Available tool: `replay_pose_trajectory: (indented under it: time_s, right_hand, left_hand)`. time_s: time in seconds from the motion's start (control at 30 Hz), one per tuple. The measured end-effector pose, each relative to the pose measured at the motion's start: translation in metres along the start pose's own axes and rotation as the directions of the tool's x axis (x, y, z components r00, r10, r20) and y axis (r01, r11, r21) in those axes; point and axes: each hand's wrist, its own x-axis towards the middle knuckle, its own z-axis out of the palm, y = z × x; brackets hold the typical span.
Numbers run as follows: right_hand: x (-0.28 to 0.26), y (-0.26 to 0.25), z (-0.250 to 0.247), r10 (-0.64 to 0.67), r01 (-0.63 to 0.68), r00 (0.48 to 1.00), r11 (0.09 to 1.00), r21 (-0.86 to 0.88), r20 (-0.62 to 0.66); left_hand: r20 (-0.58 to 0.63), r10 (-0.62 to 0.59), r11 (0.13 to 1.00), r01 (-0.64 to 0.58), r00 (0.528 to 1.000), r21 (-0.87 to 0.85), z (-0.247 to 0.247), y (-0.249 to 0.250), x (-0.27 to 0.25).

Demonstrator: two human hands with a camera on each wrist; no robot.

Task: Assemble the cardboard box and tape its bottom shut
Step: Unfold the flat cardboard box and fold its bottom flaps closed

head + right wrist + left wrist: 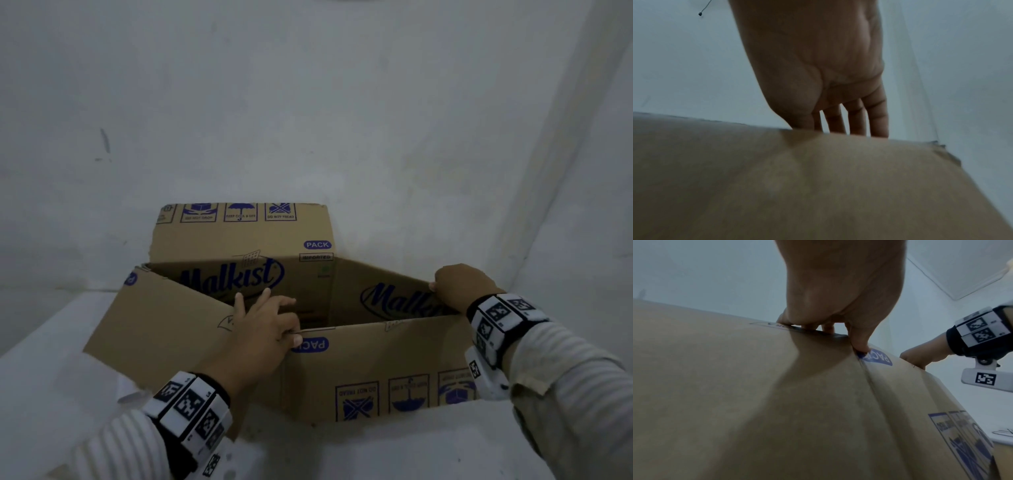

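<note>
A brown cardboard box (376,363) with blue "Malkist" print stands half-opened on a white surface, its panels skewed into a slanted shape and one flap (239,233) upright at the back. My left hand (267,325) holds the near panel's top edge at a fold; the thumb presses the outside by the "PACK" label while the fingers reach over inside. In the left wrist view that hand (838,296) pinches the box (777,394) edge. My right hand (455,287) grips the right corner's top edge. The right wrist view shows its fingers (857,116) hooked behind the box (797,186) wall.
A white wall (308,102) rises right behind the box and bends round on the right. A white sheet of paper (130,394) pokes out under the box's left panel. The white surface (376,452) runs toward me in front of the box.
</note>
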Motion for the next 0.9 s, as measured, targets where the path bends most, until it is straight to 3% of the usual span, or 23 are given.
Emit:
replay_pose_trajectory:
  time_s: [0.17,0.5,0.6,0.77,0.9]
  right_hand:
    - [-0.04,-0.005,-0.004,0.06,-0.047,0.992,0.992,-0.115,0.112]
    - [-0.116,-0.032,-0.002,0.163,-0.161,0.986,0.986,-0.048,0.044]
    - [-0.128,-0.038,-0.004,0.156,-0.157,0.984,0.988,0.001,0.08]
    - [-0.148,-0.045,-0.007,0.083,-0.079,0.984,0.996,-0.034,0.159]
    - [-0.16,-0.048,0.003,0.098,-0.098,0.993,0.995,-0.011,0.06]
  left_hand:
    - [-0.025,-0.024,0.999,0.023,0.999,-0.024,-0.01,-0.022,-0.024]
    - [-0.024,0.023,0.996,-0.025,0.999,-0.087,-0.028,-0.064,-0.063]
    - [-0.053,0.037,0.987,-0.045,0.998,-0.152,-0.033,-0.082,-0.068]
    - [-0.06,-0.086,0.952,0.065,0.994,-0.299,-0.034,-0.1,-0.064]
    - [-0.023,-0.105,0.944,0.093,0.994,-0.317,-0.027,-0.097,-0.062]
